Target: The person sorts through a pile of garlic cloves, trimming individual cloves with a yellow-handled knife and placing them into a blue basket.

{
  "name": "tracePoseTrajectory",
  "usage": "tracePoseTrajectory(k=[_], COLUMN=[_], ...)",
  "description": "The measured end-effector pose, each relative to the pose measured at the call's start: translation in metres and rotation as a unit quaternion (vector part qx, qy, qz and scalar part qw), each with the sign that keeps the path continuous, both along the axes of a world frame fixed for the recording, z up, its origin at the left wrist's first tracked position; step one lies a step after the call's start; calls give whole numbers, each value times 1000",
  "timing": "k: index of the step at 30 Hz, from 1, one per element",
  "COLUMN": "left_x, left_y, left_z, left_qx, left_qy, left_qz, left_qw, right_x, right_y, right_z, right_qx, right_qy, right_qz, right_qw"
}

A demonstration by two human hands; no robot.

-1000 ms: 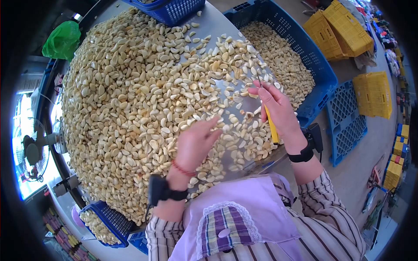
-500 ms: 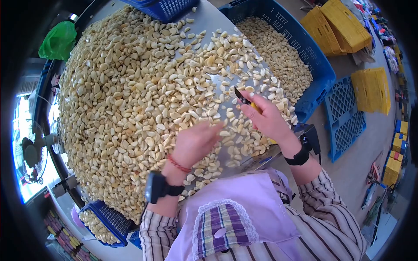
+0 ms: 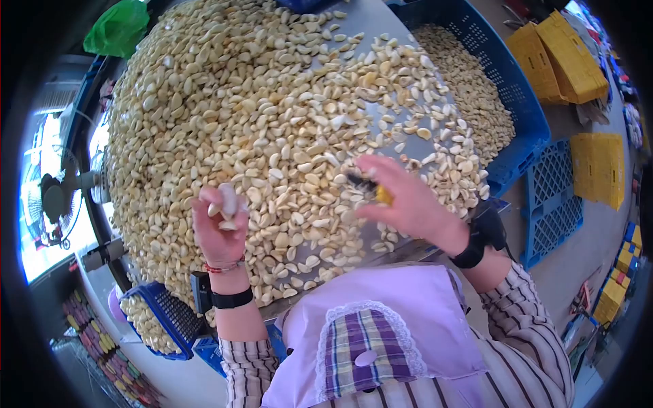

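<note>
A broad heap of peeled garlic cloves [image 3: 272, 136] covers the metal table. My left hand [image 3: 221, 234] is turned palm up over the left part of the heap, its curled fingers closed on a few garlic cloves [image 3: 226, 216]. To the right, my right hand [image 3: 415, 204] hovers low over the near right cloves, smeared by motion. It grips a small knife [image 3: 384, 195] with a black and yellow handle; the blade is blurred. Thumb and forefinger are spread around the knife's front end.
A large blue crate [image 3: 537, 139] of garlic stands beyond the table's right edge. A smaller blue basket [image 3: 182, 326] with cloves sits at lower left. Blue pallet [image 3: 554, 204], yellow crates [image 3: 575, 58], a green bag [image 3: 119, 27] and a fan [image 3: 58, 197] surround the table.
My left hand has moved left, away from the right hand, and turned palm up with cloves showing. My right hand has moved slightly down, still with the knife. The view has shifted.
</note>
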State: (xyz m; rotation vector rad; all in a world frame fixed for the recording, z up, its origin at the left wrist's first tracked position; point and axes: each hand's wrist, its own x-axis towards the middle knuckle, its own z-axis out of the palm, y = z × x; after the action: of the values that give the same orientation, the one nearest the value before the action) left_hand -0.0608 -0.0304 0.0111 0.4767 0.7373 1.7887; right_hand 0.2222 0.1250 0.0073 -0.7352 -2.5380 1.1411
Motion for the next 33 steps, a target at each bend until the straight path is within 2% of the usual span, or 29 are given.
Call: tracePoseTrajectory(k=[1, 3, 5, 7, 9, 11, 12, 13, 14, 15, 16, 17, 18, 19, 21, 22, 23, 24, 25, 26, 27, 28, 29, 30, 31, 33], left_x=[-9, -22, -27, -23, -25, -12, -5, 2, 11, 19, 28, 39, 50, 60, 78, 82, 79, 73, 68, 63, 62, 63, 64, 67, 70, 79], left_y=[-11, -31, -47, -64, -88, -100, -106, -111, -116, -116, -109, -98, -88, -81, -73, -69, -66, -62, -60, -63, -60, -56, -54, -57, -56, -53], left_z=[0, 1, 2, 7, -7, -7, -3, -4, -7, -9, -8, -6, -6, -10, -22, -25, -25, -20, -16, -24, -17, -3, 5, 3, 5, 9], left_qx=[-5, 36, 67, 24, 42, 0, -56, -56, -245, -417, -416, -373, -308, -309, -405, -415, -412, -412, -407, -388, -384, -411, -420, -376, -375, -318], left_qy=[6, -145, -164, -262, -235, -186, -152, -150, 43, 232, 231, 466, 671, 670, 738, 741, 743, 674, 596, 520, 523, 326, 113, 61, 62, -36], left_qz=[8, 36, 23, 132, 125, 109, 118, 124, 131, 127, 130, 102, 70, 74, -9, -25, -26, -43, -60, -86, -90, -88, -83, -67, -68, -39], left_qw=[1000, 988, 984, 956, 963, 977, 980, 979, 960, 870, 870, 796, 671, 671, 539, 527, 526, 612, 690, 756, 756, 847, 897, 922, 923, 946], right_x=[-18, -51, -69, -77, -70, -48, -35, -24, -6, 7, 22, 44, 67, 88, 103, 101, 101, 68, 44, 38, 33, 24, 13, 3, -6, -17], right_y=[-11, -32, -46, -45, -26, 4, 17, 35, 55, 72, 89, 109, 128, 143, 153, 148, 140, 111, 86, 70, 54, 37, 21, 7, -5, -25], right_z=[5, 13, -13, -21, -24, -32, -32, -22, -41, -33, -22, -29, -37, -43, -42, -39, -34, 2, 25, 24, 20, 21, 23, 31, 37, 39], right_qx=[-5, -47, -20, 11, 78, 180, 183, 219, 275, 261, 248, 279, 311, 314, 343, 327, 327, 79, -173, -230, -283, -312, -340, -368, -395, -408], right_qy=[6, -149, -144, -141, -155, -136, -182, -225, -232, -242, -252, -278, -302, -300, -238, -211, -211, -194, -161, -84, -6, 13, 32, 2, -28, -37], right_qz=[8, 186, 210, 232, 190, 108, 35, 34, -29, -71, -113, -142, -171, -168, -209, -229, -233, -311, -369, -315, -258, -204, -148, -106, -61, 19], right_qw=[1000, 970, 967, 962, 966, 968, 966, 949, 933, 932, 929, 908, 885, 885, 884, 892, 891, 927, 899, 917, 924, 928, 928, 924, 916, 912])
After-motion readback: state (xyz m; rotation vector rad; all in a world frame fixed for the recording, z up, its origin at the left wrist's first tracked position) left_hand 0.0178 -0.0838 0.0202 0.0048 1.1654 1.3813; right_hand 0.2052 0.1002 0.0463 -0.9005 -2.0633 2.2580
